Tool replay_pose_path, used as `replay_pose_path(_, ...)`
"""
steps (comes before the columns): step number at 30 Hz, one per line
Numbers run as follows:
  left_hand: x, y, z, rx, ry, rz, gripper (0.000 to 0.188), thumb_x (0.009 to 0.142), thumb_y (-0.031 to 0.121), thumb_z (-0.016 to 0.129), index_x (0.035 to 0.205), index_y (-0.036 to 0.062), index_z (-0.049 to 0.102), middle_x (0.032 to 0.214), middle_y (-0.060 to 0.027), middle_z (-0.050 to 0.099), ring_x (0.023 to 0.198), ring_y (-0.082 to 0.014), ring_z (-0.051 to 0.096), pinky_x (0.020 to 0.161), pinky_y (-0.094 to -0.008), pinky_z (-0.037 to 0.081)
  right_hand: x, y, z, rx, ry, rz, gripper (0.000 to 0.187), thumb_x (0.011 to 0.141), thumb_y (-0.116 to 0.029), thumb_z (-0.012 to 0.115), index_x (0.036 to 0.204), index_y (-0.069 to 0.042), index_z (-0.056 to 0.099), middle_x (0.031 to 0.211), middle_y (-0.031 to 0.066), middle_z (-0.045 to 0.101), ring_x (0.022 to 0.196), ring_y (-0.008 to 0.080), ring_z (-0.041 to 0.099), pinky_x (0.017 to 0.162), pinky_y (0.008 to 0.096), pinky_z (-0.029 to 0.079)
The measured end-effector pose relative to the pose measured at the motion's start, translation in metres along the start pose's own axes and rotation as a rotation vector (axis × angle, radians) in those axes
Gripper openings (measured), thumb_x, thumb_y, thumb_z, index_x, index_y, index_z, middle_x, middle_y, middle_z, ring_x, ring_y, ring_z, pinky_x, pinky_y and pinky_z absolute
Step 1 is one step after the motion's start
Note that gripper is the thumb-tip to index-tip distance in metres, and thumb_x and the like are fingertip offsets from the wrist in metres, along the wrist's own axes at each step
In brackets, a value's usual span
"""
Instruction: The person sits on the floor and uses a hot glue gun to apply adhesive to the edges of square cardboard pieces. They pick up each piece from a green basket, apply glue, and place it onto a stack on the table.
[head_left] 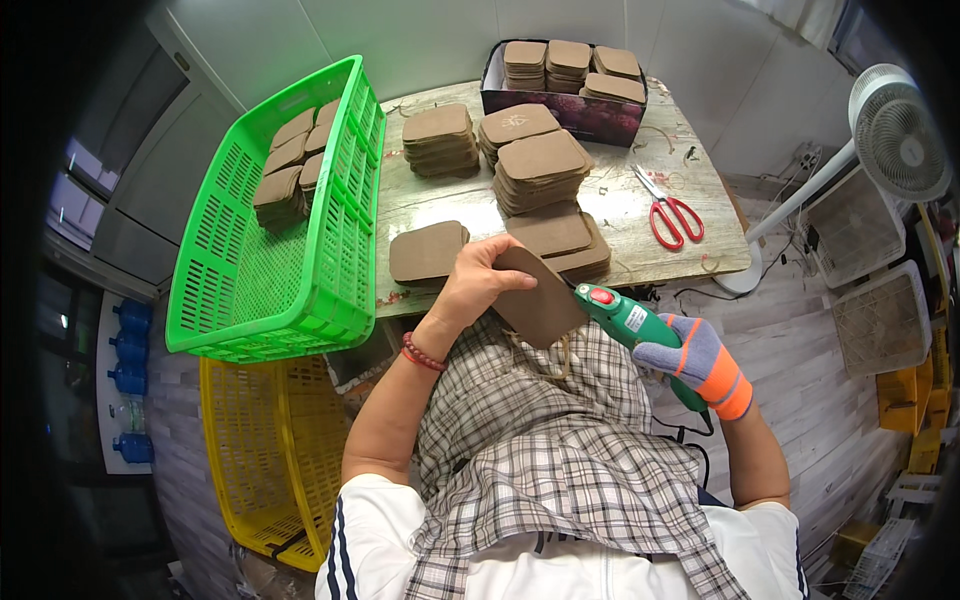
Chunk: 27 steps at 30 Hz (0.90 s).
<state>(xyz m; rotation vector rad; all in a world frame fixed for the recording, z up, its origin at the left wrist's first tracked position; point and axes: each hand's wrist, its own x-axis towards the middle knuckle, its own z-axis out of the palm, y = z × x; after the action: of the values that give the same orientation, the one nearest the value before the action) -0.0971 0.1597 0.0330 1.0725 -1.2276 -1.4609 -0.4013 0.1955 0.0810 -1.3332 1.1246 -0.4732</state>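
Observation:
My bare left hand [474, 284] pinches a brown rounded-corner pad [545, 305] by its upper edge, tilted above my lap. In my right hand [695, 360], which wears a grey and orange glove, is a green corded power tool [622, 316] with a red button. Its tip meets or nearly meets the pad's right edge; the exact contact is too small to tell. A single low pile of pads [428, 252] lies left of my left hand. Just beyond the held pad, another pile [548, 236] rests at the table's front edge.
Taller pad stacks [440, 138] stand on the wooden table [650, 185], with red-handled scissors [675, 215] at right. A dark box [563, 112] of pads is at the back. At left are a green crate [300, 300] holding pads and a yellow crate [265, 450]. A white fan [900, 135] stands right.

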Motion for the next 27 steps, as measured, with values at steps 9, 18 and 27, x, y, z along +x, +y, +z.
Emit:
replay_pose_path(9,0.001,0.006,0.015,0.23,-0.15,-0.047,0.04,0.071,-0.008,0.069,0.107,0.0033,0.056,0.088,-0.0008,0.062,0.082,-0.0069,0.058,0.073,-0.0222,0.048,0.015,-0.017,0.012,0.012,-0.057,-0.003,0.036,0.077,-0.03,0.076,0.094,-0.002,0.062,0.067,-0.0013,0.059,0.054,0.003,0.051,0.048,0.0183,0.04)
replay_pose_path(18,-0.019,0.01,-0.068,-0.019,0.347,0.126,0.046,0.078,-0.009,0.061,0.122,0.0017,0.053,0.099,-0.0057,0.062,0.088,-0.0116,0.059,0.079,-0.0247,0.05,0.026,0.006,-0.003,-0.078,0.097,-0.137,0.032,0.08,-0.026,0.072,0.096,0.0,0.062,0.068,-0.0013,0.056,0.058,0.0048,0.049,0.052,0.0214,0.04)
replay_pose_path(27,-0.005,-0.033,-0.1,1.561,0.953,0.375,0.047,0.071,-0.003,0.064,0.117,-0.0008,0.054,0.103,-0.0153,0.059,0.106,-0.029,0.053,0.097,-0.0405,0.038,0.016,0.031,-0.013,0.007,0.179,-0.039,0.029,0.081,-0.025,0.071,0.094,0.0,0.062,0.068,-0.0024,0.056,0.06,0.004,0.047,0.053,0.0221,0.039)
